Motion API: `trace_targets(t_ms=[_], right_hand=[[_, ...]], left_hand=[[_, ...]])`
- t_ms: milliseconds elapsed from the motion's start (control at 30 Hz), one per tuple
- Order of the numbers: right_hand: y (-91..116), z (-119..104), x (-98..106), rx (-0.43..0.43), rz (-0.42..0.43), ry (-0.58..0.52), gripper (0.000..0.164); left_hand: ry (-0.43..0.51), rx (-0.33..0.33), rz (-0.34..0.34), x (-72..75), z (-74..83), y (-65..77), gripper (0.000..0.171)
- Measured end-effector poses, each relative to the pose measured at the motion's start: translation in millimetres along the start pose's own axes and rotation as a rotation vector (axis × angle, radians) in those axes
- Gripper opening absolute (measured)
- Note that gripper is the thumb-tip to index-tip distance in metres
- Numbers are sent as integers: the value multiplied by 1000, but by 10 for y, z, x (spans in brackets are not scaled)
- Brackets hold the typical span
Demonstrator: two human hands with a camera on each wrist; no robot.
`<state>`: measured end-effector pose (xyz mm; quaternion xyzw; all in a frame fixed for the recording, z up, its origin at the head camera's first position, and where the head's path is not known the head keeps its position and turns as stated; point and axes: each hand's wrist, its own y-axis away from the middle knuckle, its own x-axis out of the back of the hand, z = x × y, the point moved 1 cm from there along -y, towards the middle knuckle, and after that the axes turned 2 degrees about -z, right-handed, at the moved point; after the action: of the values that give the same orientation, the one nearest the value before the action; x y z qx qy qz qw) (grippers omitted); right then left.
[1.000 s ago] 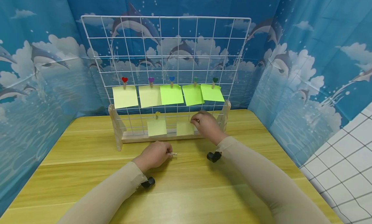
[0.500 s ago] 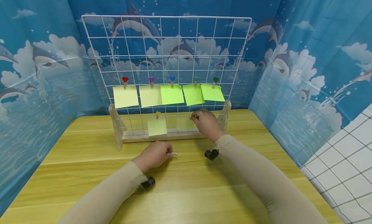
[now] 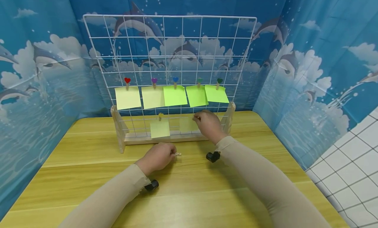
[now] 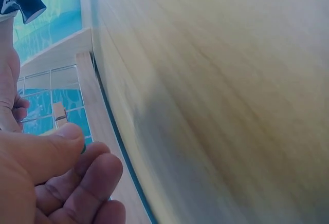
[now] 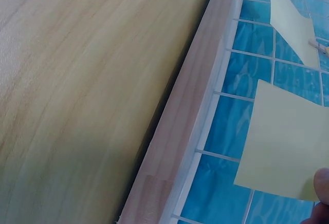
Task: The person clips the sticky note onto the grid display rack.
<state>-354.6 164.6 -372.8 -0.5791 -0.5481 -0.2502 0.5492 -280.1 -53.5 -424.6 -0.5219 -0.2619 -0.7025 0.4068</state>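
My right hand (image 3: 209, 123) pinches a pale yellow sticky note (image 3: 186, 124) by its right edge, holding it against the lower part of the white wire grid (image 3: 182, 56). The right wrist view shows that note (image 5: 285, 142) in front of the wires, with a fingertip at its edge. Low in front of the stand, my left hand (image 3: 157, 157) grips a small wooden clothespin (image 3: 178, 154) between thumb and fingers. In the left wrist view the clothespin (image 4: 60, 114) pokes out past the thumb, and a bit of green shows between the fingers.
Several sticky notes (image 3: 127, 98) hang in a row on the grid from clothespins with heart tops. Lower down, another pale note (image 3: 160, 128) hangs from a yellow-topped clothespin (image 3: 160, 116). The grid stands in a wooden base (image 3: 141, 141) on the table (image 3: 189, 195), before a dolphin-print curtain (image 3: 35, 77).
My right hand has shifted slightly up and left, and the note it pinches sits higher on the grid. My left hand has risen very slightly with the clothespin.
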Motion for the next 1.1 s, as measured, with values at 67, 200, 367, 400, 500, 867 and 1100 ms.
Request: trace_targets(t_ms=[67,200,367,400,500,867,1100], right_hand=[[2,-2,-3,1,5,4,23],[15,-2,0,-1,5,14,22],[34,-16,15,12,6,67,22],[36,-20,20,18,7,76,22],[43,-37,32,31,9,92,23],[31,-49,9,23,53,100,22],[24,-39,-22,24,79,85,21]], left_hand=[[0,-5,14,8,13,-2,9],[8,-15,42,24,38,-3,8],[13,-17,48,40,53,3,7],[12,-14,46,40,54,3,7],[11,-10,42,41,54,0,8],[24,-34,76,52,39,-25,9],[97,-15,93,111,24,-46,8]])
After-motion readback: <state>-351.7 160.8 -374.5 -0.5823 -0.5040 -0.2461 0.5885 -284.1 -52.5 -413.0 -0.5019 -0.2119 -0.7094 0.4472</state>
